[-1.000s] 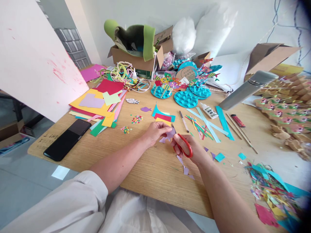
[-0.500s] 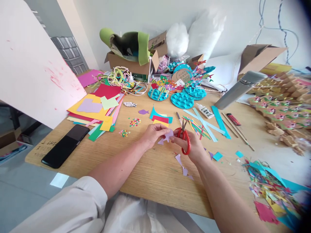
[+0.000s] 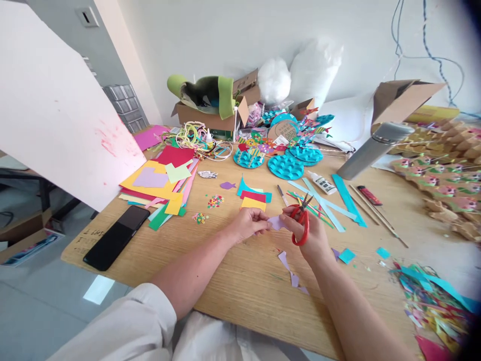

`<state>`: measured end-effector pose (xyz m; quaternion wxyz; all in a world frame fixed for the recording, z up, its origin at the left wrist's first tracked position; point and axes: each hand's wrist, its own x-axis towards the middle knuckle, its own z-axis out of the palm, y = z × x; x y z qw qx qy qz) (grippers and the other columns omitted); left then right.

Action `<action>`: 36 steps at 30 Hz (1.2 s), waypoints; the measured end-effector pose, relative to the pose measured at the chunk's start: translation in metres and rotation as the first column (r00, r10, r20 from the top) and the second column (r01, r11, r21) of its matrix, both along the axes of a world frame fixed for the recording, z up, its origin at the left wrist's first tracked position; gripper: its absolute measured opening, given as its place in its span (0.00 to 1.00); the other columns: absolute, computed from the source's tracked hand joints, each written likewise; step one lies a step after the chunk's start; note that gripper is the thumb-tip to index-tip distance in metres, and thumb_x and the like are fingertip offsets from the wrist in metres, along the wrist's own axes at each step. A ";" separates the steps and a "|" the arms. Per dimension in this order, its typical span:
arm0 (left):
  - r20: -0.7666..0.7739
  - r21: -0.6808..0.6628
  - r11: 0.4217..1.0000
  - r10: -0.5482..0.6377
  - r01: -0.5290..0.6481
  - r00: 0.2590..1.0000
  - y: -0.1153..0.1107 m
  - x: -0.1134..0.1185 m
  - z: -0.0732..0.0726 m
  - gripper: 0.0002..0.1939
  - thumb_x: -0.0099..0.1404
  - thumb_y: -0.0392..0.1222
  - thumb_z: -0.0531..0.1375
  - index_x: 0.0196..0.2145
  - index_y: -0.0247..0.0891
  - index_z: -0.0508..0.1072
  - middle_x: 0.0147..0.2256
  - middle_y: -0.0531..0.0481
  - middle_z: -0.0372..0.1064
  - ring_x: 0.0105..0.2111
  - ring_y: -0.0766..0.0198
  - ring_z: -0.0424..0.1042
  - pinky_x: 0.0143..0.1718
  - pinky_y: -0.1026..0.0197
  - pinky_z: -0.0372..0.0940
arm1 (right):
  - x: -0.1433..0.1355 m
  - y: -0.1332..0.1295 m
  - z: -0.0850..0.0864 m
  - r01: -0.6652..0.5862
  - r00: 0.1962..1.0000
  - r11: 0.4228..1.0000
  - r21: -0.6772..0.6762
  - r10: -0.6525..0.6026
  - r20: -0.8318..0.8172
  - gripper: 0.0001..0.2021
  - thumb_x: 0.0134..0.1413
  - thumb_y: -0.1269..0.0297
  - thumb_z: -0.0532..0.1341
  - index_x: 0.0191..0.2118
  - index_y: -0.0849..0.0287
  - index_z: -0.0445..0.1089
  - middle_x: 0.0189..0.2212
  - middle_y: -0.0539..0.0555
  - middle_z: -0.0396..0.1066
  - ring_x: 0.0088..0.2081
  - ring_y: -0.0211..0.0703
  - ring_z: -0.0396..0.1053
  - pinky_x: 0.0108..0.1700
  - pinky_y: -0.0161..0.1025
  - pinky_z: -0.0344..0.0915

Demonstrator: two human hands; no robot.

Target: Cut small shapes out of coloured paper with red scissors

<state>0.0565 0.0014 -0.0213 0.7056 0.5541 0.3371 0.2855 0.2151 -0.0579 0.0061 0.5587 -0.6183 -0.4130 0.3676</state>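
Here, both hands meet over the worktop (image 3: 225,286), a lilac paper piece (image 3: 277,222) between them, just in front of a yellow paper sheet (image 3: 253,202). Left hand (image 3: 246,224): fingers pinched narrow on the paper's left end. Right hand (image 3: 312,236): fingers closed round red-handled scissors (image 3: 305,228), thumb side also at the paper's right end. Blades slightly parted, pointing up and away from the paper, not touching it. Exact cut outline partly hidden by the fingers.

Nearer the body, lilac scraps (image 3: 283,259) in a loose line. Beyond the left hand, two small heaps of paper dots (image 3: 216,201), a purple paper fish (image 3: 227,185) lying flat, and a fish drawing (image 3: 208,174) farther back. Left: black smartphone (image 3: 116,238), screen up, near a stack of coloured paper (image 3: 150,173). Past the scissors: a pen (image 3: 281,194), crossed pale-blue strips (image 3: 323,206), a white glue bottle (image 3: 322,183) on its side. Far right front, a heap of mixed paper offcuts (image 3: 436,301).
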 end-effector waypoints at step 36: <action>-0.641 0.766 0.568 0.642 0.300 0.421 0.111 -0.075 0.019 0.20 0.64 0.31 0.50 0.49 0.35 0.75 0.51 0.39 0.72 0.55 0.56 0.67 0.58 0.56 0.57 | 0.010 0.004 -0.011 0.140 0.933 0.987 0.075 -0.157 0.324 0.14 0.47 0.51 0.64 0.33 0.58 0.69 0.28 0.56 0.74 0.31 0.50 0.72 0.34 0.43 0.65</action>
